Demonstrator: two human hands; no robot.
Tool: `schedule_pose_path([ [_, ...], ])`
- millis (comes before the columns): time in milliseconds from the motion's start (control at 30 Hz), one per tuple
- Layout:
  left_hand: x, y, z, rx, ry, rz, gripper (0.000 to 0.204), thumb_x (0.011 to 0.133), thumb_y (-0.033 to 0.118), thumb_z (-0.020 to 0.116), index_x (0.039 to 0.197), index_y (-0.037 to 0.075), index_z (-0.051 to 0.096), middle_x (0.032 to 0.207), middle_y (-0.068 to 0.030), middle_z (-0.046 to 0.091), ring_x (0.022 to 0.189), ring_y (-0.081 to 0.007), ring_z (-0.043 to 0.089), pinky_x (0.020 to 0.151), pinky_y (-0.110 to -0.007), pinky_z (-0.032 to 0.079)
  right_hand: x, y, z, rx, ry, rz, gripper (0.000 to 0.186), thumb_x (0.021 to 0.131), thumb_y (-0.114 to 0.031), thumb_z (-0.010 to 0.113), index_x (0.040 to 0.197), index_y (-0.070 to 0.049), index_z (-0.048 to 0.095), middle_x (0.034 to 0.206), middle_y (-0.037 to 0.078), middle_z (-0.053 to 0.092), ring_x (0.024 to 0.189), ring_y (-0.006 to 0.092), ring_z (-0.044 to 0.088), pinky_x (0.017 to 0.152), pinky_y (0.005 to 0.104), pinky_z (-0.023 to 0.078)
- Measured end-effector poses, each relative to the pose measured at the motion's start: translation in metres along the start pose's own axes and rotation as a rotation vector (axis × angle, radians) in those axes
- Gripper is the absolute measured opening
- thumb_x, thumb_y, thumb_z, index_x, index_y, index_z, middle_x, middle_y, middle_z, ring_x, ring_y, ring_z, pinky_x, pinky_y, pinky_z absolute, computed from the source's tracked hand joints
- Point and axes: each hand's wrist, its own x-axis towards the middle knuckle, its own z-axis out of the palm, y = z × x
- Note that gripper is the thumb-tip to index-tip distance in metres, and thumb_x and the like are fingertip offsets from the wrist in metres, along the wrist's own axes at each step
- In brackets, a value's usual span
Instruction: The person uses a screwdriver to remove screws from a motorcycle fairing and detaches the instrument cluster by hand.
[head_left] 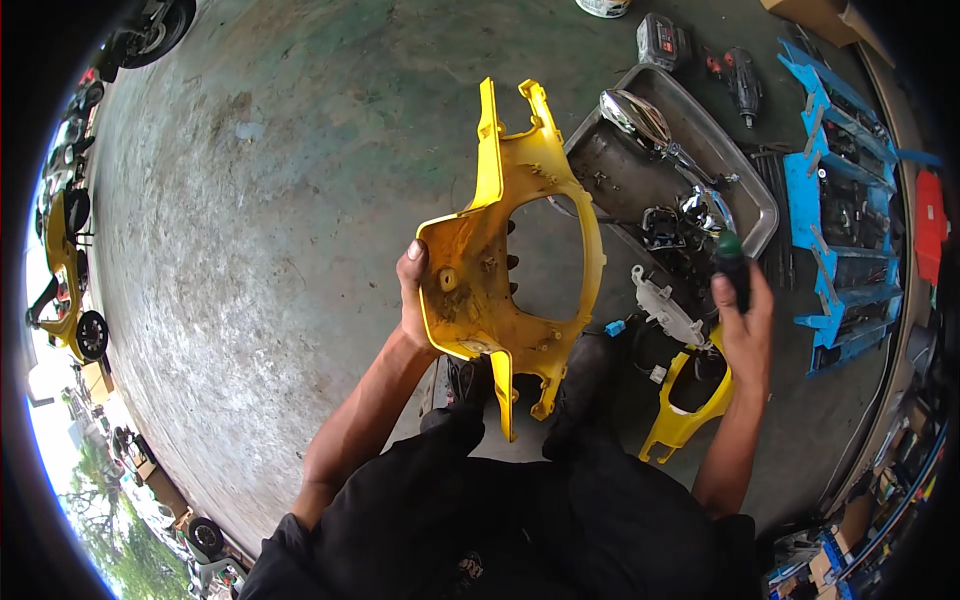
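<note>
My left hand [412,300] grips the left edge of a yellow plastic scooter cover [500,250], held up over the concrete floor with its inner side toward me and a large opening in its middle. My right hand [745,325] is closed around the dark green handle of a screwdriver [730,265], off to the right of the cover and not touching it. Below that hand a second yellow cover piece [685,410] lies on the floor.
A metal tray [655,165] at upper right holds a chrome mirror [640,118] and small parts. Blue panels [830,200], a drill [740,80] and a battery pack [662,42] lie beyond. Scooters [65,270] stand at far left.
</note>
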Motion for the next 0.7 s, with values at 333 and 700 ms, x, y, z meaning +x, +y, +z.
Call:
schedule_pose_path([
  [333,0.000,-0.043,0.001,-0.356,-0.054,-0.227,0.096,0.079,0.079,0.045,0.143,0.009,0.037,0.134,-0.0200,0.048,0.108,-0.0348,0.059,0.087,-0.052,0.053,0.042,-0.139,-0.065,1.275,-0.245,-0.539,0.042,0.078,-0.018,0.057,0.116,-0.003,0.047,0.093,0.011,0.052,0.088,0.0233,0.050,0.095,0.0442,0.034],
  [700,-0.003,-0.031,-0.002,-0.144,0.015,-0.111,0.098,0.078,0.080,0.045,0.145,0.008,0.036,0.136,-0.0167,0.048,0.112,-0.0298,0.057,0.091,-0.049,0.051,0.027,-0.118,0.025,1.417,-0.532,-0.315,0.054,0.087,-0.060,0.043,0.081,-0.007,0.049,0.066,0.008,0.050,0.056,0.0182,0.046,0.060,0.0362,0.038],
])
